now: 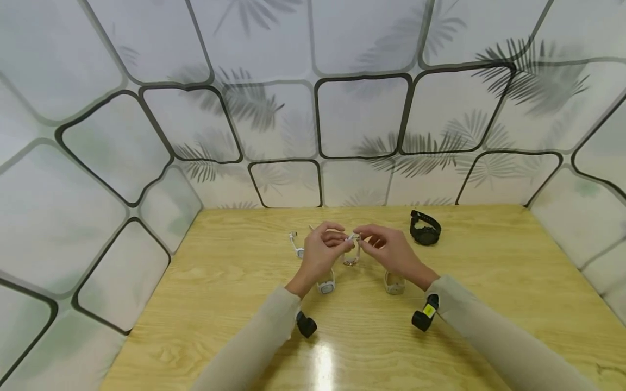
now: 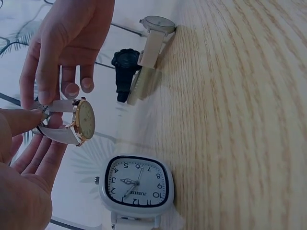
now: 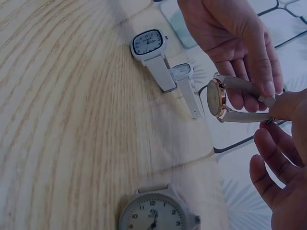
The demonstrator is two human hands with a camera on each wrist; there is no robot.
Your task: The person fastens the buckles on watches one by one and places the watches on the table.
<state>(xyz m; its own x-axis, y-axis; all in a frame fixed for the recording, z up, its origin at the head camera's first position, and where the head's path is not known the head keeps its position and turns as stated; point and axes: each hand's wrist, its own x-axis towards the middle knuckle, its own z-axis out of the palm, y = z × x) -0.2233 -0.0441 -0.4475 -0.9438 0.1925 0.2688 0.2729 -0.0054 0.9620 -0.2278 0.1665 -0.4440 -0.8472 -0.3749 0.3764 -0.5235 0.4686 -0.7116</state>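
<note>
Over the middle of the table, both hands hold a wristwatch [image 1: 350, 263] with a rose-gold case and a pale strap. My left hand [image 1: 323, 251] pinches one strap end between thumb and fingers. With thumb and forefinger, my right hand [image 1: 391, 251] grips the other end at the metal buckle. The strap ends meet, so the watch [image 2: 85, 120] forms a loop with its dial hanging away from the fingers. In the right wrist view the case [image 3: 217, 98] faces left. Fingertips partly hide the buckle.
A white square-faced watch [image 1: 326, 287] stands below the left hand, a smaller white watch [image 1: 300, 252] left of it. A beige watch [image 1: 394, 287] sits below the right hand. A black watch [image 1: 427, 234] is at the back right. Patterned cloth walls [image 1: 362, 119] border the wooden table [image 1: 235, 282].
</note>
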